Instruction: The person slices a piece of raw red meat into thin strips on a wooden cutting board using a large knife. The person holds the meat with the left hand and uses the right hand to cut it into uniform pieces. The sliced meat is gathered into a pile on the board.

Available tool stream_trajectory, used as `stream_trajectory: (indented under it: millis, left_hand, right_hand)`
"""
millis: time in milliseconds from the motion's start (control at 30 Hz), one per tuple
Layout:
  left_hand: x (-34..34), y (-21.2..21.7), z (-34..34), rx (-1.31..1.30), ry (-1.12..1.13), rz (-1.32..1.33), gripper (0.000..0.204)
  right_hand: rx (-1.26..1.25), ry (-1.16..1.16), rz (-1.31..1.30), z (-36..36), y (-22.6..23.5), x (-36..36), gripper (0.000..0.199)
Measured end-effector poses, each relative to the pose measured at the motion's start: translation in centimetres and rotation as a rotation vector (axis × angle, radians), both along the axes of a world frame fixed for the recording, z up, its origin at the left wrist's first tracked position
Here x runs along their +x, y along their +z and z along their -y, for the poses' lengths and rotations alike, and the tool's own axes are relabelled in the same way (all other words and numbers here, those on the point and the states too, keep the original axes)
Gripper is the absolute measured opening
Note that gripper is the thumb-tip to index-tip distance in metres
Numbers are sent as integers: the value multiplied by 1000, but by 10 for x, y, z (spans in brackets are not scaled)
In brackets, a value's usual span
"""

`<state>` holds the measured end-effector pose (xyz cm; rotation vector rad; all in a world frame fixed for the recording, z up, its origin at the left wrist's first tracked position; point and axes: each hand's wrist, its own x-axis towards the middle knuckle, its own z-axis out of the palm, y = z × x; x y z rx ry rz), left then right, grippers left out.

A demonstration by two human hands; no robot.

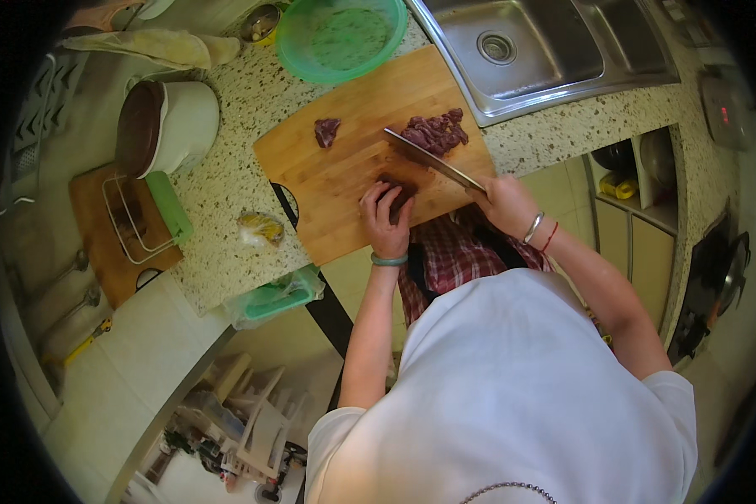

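White shirt [512,395] fills the foreground. Left hand [386,220], fingers curled, pins dark red meat slab [397,186] on bamboo cutting board [344,181]; right hand [504,204] grips steel cleaver [433,160] just beside it.

Things around the kitchen counter

A green bowl [341,37] sits near the shiny sink [529,50]. A white pot [166,126] lies on its side, with a yellow cloth [155,46] behind it and a small yellow bag [260,228] nearby.

Soft, even daylight with a greenish cast fills the scene, glare whitens the sink [554,50] steel, and fisheye bending, mild blur and a black vignette spoil the rim.
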<state>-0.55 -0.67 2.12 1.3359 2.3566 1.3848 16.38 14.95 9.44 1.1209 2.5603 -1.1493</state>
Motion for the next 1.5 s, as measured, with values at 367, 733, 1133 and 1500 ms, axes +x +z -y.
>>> stream_trajectory:
  millis: [367,733,1133,1500]
  left_hand:
    - [-10,8,-3,-150,-105,-160,30]
    - [-34,17,-13,-190,-5,75,36]
    - [-28,44,-20,-169,175,1321,37]
    - [-22,19,-17,-123,103,-7,21]
  right_hand:
    - [3,27,22,17,-6,13,22]
    - [-16,-22,49,16,-3,9,22]
    - [-119,-58,30,13,-17,13,26]
    - [-101,-60,-36,22,-18,7,22]
